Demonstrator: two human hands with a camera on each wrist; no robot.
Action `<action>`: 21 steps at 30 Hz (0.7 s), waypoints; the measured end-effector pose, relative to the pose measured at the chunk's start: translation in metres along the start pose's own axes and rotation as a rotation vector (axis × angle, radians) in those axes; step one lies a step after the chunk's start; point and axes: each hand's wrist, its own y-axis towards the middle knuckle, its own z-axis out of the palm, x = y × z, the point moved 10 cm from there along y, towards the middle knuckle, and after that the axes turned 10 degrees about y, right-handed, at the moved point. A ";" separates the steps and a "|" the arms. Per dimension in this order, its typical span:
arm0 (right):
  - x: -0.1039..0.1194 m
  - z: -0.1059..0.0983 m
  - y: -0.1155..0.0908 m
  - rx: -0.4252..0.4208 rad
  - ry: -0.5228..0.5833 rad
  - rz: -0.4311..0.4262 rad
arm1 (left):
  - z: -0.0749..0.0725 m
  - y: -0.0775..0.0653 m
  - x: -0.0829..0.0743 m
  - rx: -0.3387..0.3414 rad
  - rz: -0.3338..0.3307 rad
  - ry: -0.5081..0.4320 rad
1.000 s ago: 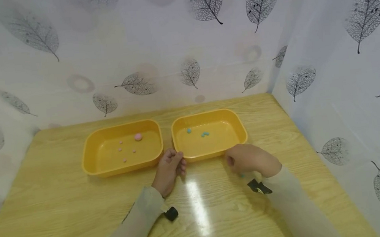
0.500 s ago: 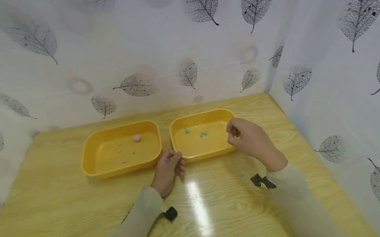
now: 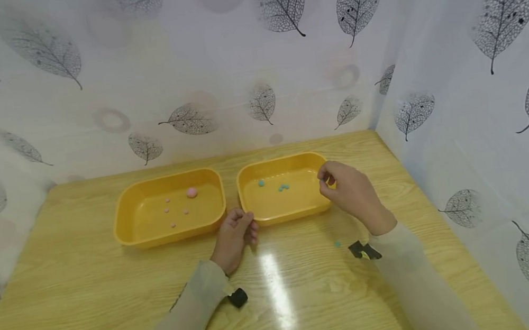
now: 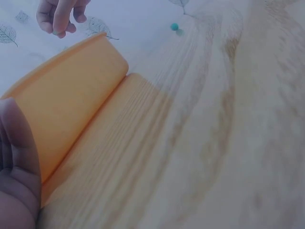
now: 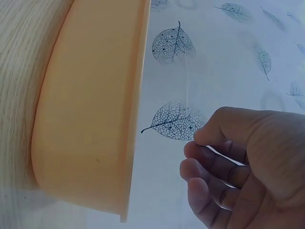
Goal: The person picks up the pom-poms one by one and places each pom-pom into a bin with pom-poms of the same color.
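Two yellow plastic trays stand side by side in the head view. In the left tray (image 3: 121, 221) lie a larger pink ball (image 3: 191, 192) and several tiny pink balls. The right tray (image 3: 284, 218) holds a blue-green ball (image 3: 261, 183) and a small blue-green clump (image 3: 283, 187). My left hand (image 3: 231, 238) grips the right tray's near left corner, thumb at the rim. My right hand (image 3: 352, 191) hovers over that tray's right end, fingers curled. In the right wrist view its thumb tip (image 5: 200, 136) meets the index finger, and nothing shows between them.
One blue-green ball (image 3: 337, 243) lies on the wooden table (image 3: 306, 299), in front of the right tray and near the right wrist. A white leaf-patterned sheet (image 3: 216, 58) rises behind the table and along its sides.
My right hand has risen from the table at the right tray's front right corner to above its right end, uncovering the loose blue-green ball. The left hand keeps its place.
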 end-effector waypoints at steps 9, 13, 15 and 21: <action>-0.004 0.005 -0.001 0.023 0.001 0.015 | 0.000 0.001 0.002 -0.008 0.000 0.003; -0.004 0.007 0.000 0.023 -0.006 0.016 | 0.001 0.001 0.003 -0.010 -0.006 -0.011; -0.002 0.010 0.001 0.023 -0.013 0.000 | 0.001 0.001 0.002 -0.012 -0.005 -0.021; 0.000 0.018 0.010 0.036 -0.025 -0.033 | 0.000 0.001 0.001 -0.023 -0.001 -0.020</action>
